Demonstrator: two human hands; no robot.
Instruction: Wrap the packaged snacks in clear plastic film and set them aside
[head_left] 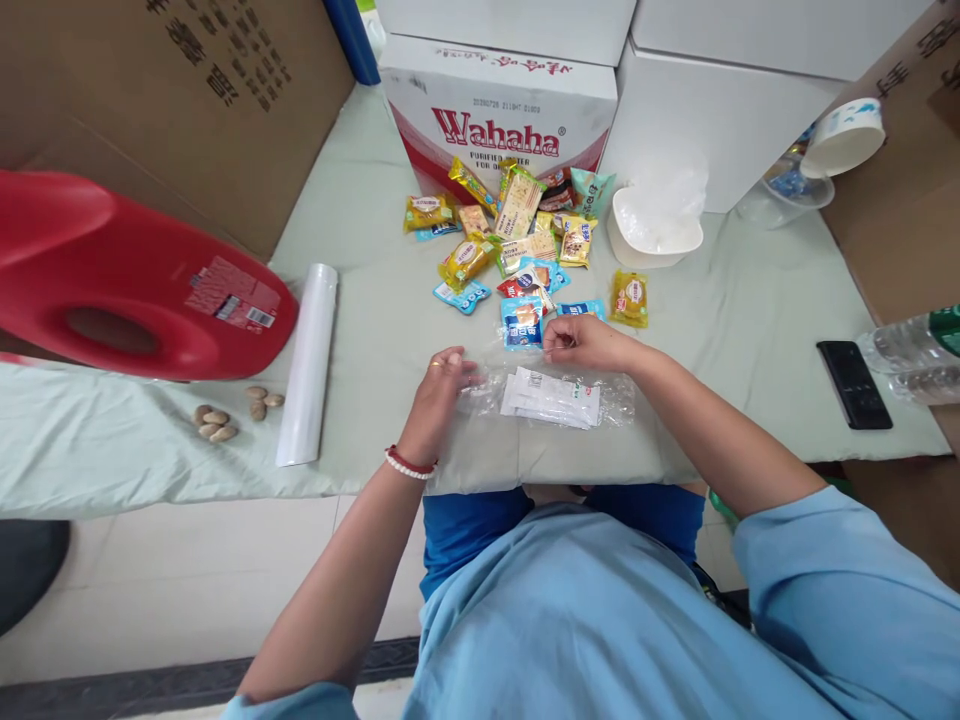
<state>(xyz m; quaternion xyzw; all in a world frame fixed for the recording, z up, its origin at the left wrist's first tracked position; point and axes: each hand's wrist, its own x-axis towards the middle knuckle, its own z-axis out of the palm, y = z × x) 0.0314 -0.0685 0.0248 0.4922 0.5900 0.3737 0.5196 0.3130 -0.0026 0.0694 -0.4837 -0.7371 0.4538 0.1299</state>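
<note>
On the cloth in front of me, a sheet of clear plastic film lies crumpled. Slim white paper sachets rest in a small pile on it or inside it; which, I cannot tell. My left hand, with a ring and bracelets, is at the film's left end, fingers apart and touching or just beside it. Above the sachets, my right hand is closed in a pinch on the far edge of the film. Its fingertips are close to a blue snack packet. Another blue packet is partly hidden behind that hand.
Assorted wrapped snacks are heaped before a Wahaha carton. A white bowl is to their right. Leftward are a white roll, nuts and a red jug. A phone and bottles are at right.
</note>
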